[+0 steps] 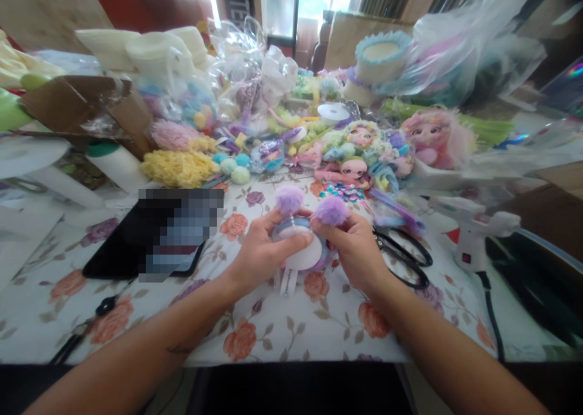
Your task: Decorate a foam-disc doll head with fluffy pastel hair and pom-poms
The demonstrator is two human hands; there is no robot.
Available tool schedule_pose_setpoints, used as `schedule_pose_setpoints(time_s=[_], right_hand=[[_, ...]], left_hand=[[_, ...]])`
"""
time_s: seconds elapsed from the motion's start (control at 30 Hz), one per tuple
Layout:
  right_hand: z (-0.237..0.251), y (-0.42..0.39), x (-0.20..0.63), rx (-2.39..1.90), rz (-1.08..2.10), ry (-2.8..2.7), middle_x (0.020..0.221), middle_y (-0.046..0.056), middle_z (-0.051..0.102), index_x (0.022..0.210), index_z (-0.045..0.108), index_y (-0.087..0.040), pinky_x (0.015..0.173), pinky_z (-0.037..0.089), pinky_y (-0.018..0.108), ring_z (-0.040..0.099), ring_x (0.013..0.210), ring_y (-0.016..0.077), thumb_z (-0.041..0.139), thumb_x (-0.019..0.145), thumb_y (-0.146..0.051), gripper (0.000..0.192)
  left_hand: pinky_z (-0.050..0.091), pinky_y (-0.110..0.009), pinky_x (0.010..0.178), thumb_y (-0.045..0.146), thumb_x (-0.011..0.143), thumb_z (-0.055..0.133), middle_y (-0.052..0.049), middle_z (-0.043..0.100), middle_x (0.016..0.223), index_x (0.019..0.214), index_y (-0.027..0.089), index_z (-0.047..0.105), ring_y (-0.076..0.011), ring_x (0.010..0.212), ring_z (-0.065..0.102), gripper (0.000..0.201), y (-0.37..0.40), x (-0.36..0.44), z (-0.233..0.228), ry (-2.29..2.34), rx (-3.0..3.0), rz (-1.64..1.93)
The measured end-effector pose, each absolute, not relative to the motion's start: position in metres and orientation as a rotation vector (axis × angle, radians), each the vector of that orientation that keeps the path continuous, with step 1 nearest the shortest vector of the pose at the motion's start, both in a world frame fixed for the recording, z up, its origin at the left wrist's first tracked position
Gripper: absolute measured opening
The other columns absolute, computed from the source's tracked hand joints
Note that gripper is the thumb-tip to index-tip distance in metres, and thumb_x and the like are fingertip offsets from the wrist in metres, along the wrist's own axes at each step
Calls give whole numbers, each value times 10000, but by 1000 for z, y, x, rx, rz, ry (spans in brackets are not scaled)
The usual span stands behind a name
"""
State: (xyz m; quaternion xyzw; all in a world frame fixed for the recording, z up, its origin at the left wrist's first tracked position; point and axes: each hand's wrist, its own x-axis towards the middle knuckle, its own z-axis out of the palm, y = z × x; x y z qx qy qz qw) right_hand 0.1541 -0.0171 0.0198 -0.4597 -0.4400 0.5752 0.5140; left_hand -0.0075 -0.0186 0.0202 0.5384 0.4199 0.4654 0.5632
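While your left hand (259, 251) and right hand (357, 251) both close their grip on the round white craft piece (304, 256), two purple pompoms (290, 199) already sit at its twelve o'clock edge; scissors (403, 258) lie at three o'clock on the bench (282, 336).

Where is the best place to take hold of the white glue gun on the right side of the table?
Probably the handle of the glue gun, taken from above: it stands upright with its nozzle pointing left, and its black cord trails toward the table edge.
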Motion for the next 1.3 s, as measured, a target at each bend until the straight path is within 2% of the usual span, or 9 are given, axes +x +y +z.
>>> schedule_pose_setpoints(time_s=[0.17, 0.37, 0.57, 0.87, 1.03, 1.17, 1.3], right_hand=[[20, -18, 154, -1058, 1499, -1076, 885, 28, 750, 947, 785, -227, 645, 521, 284, 641, 695, 155, 791, 759, -424, 272], [15, -16, 157, -1021, 1426, -1144, 838, -7, 706, 896, 730, -233, 697, 514, 275, 642, 759, 158, 797, 765, -433, 249], [20, -18, 158, -1096, 1356, -1271, 889, -14, 680, 1026, 691, -242, 694, 500, 275, 611, 762, 154, 832, 702, -386, 382], [18, -19, 158, -1152, 1279, -1296, 861, -2, 680, 984, 690, -218, 681, 512, 296, 616, 748, 169, 840, 680, -401, 385], [14, -20, 162, -1160, 1102, -1359, 966, 24, 692, 1010, 685, -229, 723, 526, 317, 632, 835, 199, 840, 674, -380, 399], [10, -18, 175, -1086, 1087, -1364, 965, 12, 687, 1041, 672, -250, 715, 527, 315, 629, 813, 186, 836, 691, -382, 409], [8, -14, 191, -1058, 1031, -1361, 1056, 26, 688, 1057, 669, -252, 777, 528, 337, 642, 895, 203, 841, 690, -375, 424]], left_hand=[[523, -221, 687, 317, 732, 814, -6, 726, 919, 1042, 219, 725, -140, 788, 644, 337, -19, -8, 19, 999, 1185, 1079], [530, -230, 605, 361, 705, 839, -1, 719, 881, 1073, 222, 703, -133, 689, 645, 417, -16, -9, 20, 991, 1028, 1085], [496, -205, 559, 334, 694, 844, 21, 694, 788, 1039, 217, 710, -105, 611, 609, 389, -14, -11, 25, 1002, 1006, 1125], [503, -238, 557, 285, 660, 846, 13, 712, 797, 1066, 215, 678, -126, 599, 622, 445, -13, -9, 23, 1008, 909, 1103], [512, -237, 587, 306, 686, 840, 8, 709, 830, 1086, 215, 677, -127, 636, 632, 442, -12, -8, 23, 986, 952, 1089], [529, -230, 655, 335, 717, 827, -3, 715, 897, 1090, 214, 693, -136, 738, 652, 415, -12, 2, 25, 990, 1057, 1081], [521, -246, 639, 392, 768, 781, -12, 714, 902, 1082, 214, 704, -143, 717, 642, 369, -11, 18, 31, 991, 1182, 1072]])
